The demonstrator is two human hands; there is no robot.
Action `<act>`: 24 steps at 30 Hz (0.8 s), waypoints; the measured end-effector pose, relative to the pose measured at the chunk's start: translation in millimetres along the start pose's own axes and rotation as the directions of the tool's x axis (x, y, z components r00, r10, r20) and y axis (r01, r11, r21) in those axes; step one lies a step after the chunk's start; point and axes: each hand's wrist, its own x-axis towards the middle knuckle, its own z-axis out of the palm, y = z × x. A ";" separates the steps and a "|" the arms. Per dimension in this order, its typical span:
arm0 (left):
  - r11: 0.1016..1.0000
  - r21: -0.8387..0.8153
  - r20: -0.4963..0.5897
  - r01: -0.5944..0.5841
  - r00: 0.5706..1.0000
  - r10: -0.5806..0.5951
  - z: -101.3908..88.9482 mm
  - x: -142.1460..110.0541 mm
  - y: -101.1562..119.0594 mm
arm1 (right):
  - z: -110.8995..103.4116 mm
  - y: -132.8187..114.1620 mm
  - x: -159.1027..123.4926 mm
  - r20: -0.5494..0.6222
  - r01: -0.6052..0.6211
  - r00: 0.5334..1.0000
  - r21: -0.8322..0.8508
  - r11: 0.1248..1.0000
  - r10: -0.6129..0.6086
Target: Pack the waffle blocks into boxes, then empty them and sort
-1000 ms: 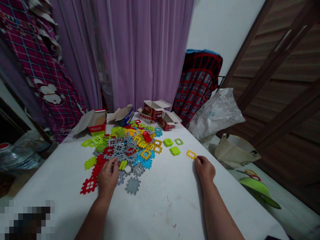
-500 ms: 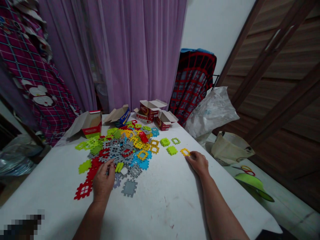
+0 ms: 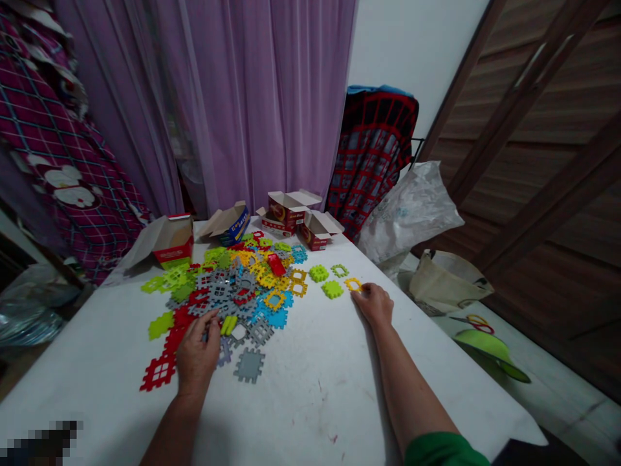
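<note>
My left hand (image 3: 196, 359) rested on the near side of the heap of plastic waffle blocks (image 3: 242, 285), its fingers (image 3: 209, 318) curled down among the pieces. The hand hid what lay beneath them, so I cannot tell whether they were clenched on a block. A grey square block (image 3: 249, 366) lay just beyond my thumb side, and a red lattice block (image 3: 158, 372) lay out to the left of my hand. My right arm reached from a green sleeve (image 3: 439, 450) across the white worktop (image 3: 310, 408), and my right hand (image 3: 373, 305) lay well apart from the heap, toward the worktop's right edge. Its fingertips (image 3: 361, 289) touched a yellow frame block (image 3: 353, 285), though I cannot tell whether they gripped it. Just beside that block sat a lime-green block (image 3: 332, 289). Farther along the worktop's far edge stood opened cardboard boxes (image 3: 286, 210), and a purple curtain (image 3: 257, 97) hung behind them. Off the right edge, a white plastic bag (image 3: 412, 213) bulged, while a canvas tote (image 3: 446, 281), red-handled scissors (image 3: 473, 323) and a green cap (image 3: 490, 353) lay lower down. A wooden door (image 3: 533, 129) closed off the far right.
</note>
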 end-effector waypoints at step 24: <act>1.000 0.002 0.012 0.003 1.000 -0.003 0.0 -0.6 -2.0 | 6.2 11.2 61.3 -0.038 -0.155 0.987 0.040 0.987 0.156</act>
